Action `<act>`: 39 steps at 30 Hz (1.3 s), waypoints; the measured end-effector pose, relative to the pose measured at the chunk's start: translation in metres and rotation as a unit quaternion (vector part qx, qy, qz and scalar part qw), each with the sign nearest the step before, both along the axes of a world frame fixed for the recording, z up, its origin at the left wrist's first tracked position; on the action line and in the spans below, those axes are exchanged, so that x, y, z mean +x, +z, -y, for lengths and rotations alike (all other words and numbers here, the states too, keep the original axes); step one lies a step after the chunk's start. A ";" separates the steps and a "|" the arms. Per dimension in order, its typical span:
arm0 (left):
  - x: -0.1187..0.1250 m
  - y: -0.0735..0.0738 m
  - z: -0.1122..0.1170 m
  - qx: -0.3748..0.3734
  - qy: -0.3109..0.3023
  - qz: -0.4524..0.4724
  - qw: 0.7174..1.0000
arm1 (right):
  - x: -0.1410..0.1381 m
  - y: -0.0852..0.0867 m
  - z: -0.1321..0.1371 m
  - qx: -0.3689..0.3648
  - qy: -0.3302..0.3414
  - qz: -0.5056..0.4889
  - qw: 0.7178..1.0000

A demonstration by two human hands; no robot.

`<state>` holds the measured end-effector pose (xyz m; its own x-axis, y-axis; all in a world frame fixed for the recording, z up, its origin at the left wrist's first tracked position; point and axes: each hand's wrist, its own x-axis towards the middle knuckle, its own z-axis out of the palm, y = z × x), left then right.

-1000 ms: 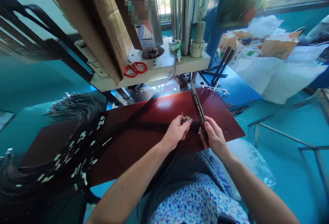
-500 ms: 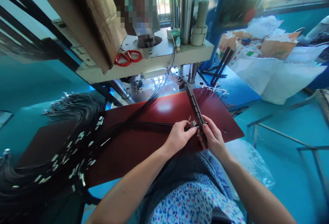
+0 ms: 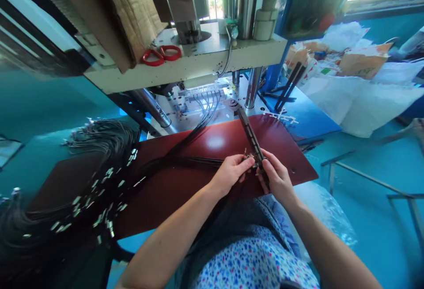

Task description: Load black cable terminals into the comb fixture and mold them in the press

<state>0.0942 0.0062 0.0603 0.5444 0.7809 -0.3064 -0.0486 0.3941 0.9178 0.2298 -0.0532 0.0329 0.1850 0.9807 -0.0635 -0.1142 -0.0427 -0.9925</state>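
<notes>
My left hand is closed around the metal-ended tips of several black cables, which trail left across the dark red board. Pressed against the left side of a long dark slotted bar, its fingertips hide the exact contact. My right hand grips the near end of that bar, thumb on top and fingers beneath. The bar slants away over the board, its far end near the press. More cables run from the lit press bed onto the board.
A large heap of black cables with shiny connectors lies at the left. Red-handled scissors rest on the press plate ahead. Dark strips lie on a blue surface at right, beside white bags.
The view has shifted slightly, and the press plate has risen, showing more of the lit bed. My left fingertips have moved a little closer in against the bar; my right hand keeps its hold.
</notes>
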 end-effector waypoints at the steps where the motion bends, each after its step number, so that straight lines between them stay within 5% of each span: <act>1: -0.001 0.001 -0.002 -0.014 0.007 0.009 1.000 | 0.001 -0.001 0.000 -0.001 -0.007 -0.010 1.000; 9: 0.003 -0.001 -0.005 0.047 0.058 -0.056 0.996 | 0.004 -0.002 0.000 -0.008 -0.002 -0.016 1.000; 20: 0.006 0.002 -0.004 0.020 0.084 -0.069 0.994 | 0.004 -0.001 -0.002 -0.011 0.040 0.029 0.999; 28: 0.001 -0.005 -0.003 0.110 0.083 -0.072 0.988 | 0.001 -0.002 0.000 -0.004 0.052 0.087 0.995; 33: -0.013 0.008 -0.006 0.049 0.025 -0.015 0.998 | 0.006 -0.001 -0.001 -0.041 0.042 0.015 0.998; 37: -0.025 0.013 -0.015 0.016 0.103 0.003 0.995 | 0.007 -0.001 -0.002 -0.039 0.043 -0.007 0.998; 39: -0.023 0.010 -0.017 0.011 0.093 -0.010 0.996 | 0.007 -0.001 -0.001 -0.031 0.054 -0.006 0.998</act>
